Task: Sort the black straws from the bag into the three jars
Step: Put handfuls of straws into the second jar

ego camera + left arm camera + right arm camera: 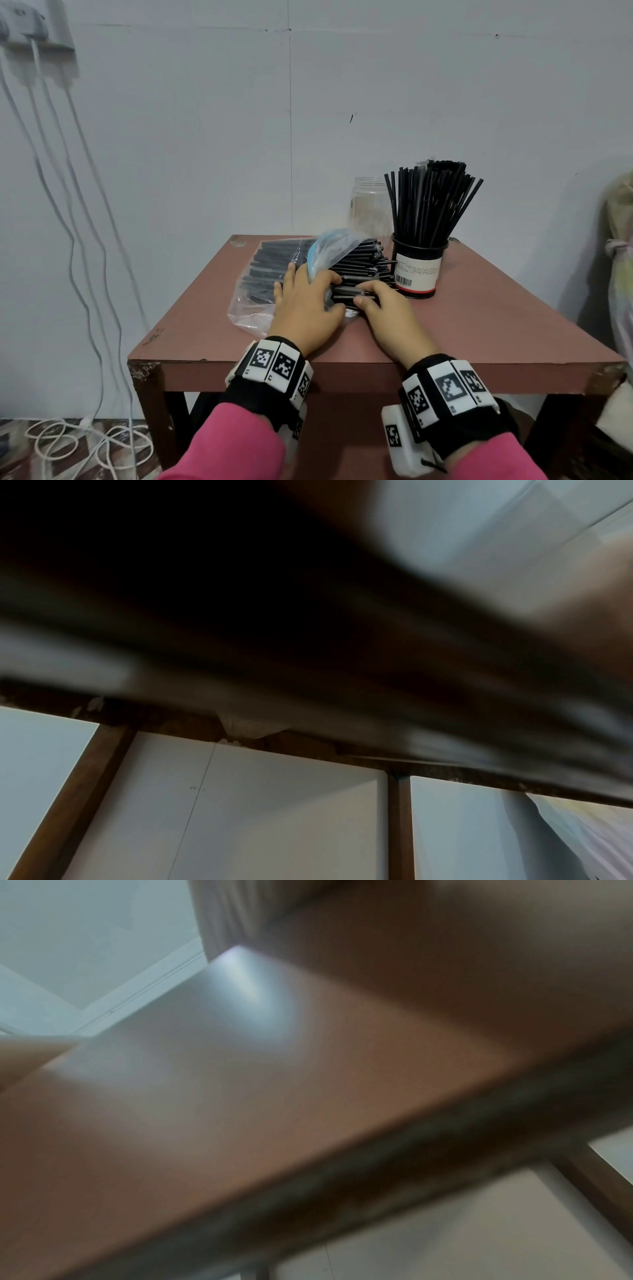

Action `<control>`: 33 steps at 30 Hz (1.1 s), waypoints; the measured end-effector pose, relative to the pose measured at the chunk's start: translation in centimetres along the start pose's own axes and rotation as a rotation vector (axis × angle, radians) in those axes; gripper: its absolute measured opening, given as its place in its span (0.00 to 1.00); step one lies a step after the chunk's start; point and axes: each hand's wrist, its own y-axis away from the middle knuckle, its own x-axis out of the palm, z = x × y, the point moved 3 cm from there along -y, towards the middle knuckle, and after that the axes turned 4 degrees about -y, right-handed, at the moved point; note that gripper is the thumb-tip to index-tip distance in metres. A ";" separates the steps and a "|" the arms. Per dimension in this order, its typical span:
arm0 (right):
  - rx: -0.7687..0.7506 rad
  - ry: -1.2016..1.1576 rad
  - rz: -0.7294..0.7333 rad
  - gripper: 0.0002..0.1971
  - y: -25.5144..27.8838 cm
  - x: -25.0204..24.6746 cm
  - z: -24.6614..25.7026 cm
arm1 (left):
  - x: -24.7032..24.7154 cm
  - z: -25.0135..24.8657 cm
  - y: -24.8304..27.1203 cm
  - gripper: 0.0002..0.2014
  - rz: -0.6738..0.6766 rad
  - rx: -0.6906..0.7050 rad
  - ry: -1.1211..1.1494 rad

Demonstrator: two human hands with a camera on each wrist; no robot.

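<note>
Pale grey wall [205, 137] behind, white cables [68, 240] hanging down it at 9 o'clock and coiled on the patterned floor at 7. A small reddish-brown table [479, 325] filled the middle of the head view.

On the table, a clear plastic bag [250, 308] lay on its side at about 10 o'clock from the hands, stuffed with black straws [359, 263] whose ends stuck out of the bag's open mouth toward 3 o'clock. Blue trim showed at the bag opening.

Left hand [305, 305] was flat on the bag near its mouth, fingers spread and mostly straight, fingertips touching plastic and straws; it pressed down, no clear grasp. Right hand [387, 308] was just beside it at 3 o'clock, fingers curled over the sticking-out straw ends, thumb underneath, pinching a few straws.

A jar [416, 270] with a white barcode label and red bottom band stood at 1 o'clock from the hands, touching or just beside the straw ends, packed with upright straws fanning out at the top. A second clear jar [368, 205] stood behind it at 12 o'clock, near the wall; its contents could not be told. Third jar not seen.

Both wrists wore black bands with square black-and-white markers; pink sleeves [239, 442] below.

Wrist views were blurred: the left showed a dark smear and the table's edge, the right showed the table top [274, 1110].
</note>
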 end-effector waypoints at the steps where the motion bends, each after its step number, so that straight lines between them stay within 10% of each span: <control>1: 0.006 -0.049 -0.014 0.09 0.1 -0.1 0.0 | 0.0 0.0 0.0 0.16 -0.006 0.003 -0.004; 33: 0.000 -0.468 -0.054 0.11 0.5 -0.5 -0.1 | 0.4 0.0 -0.2 0.20 0.034 0.054 -0.055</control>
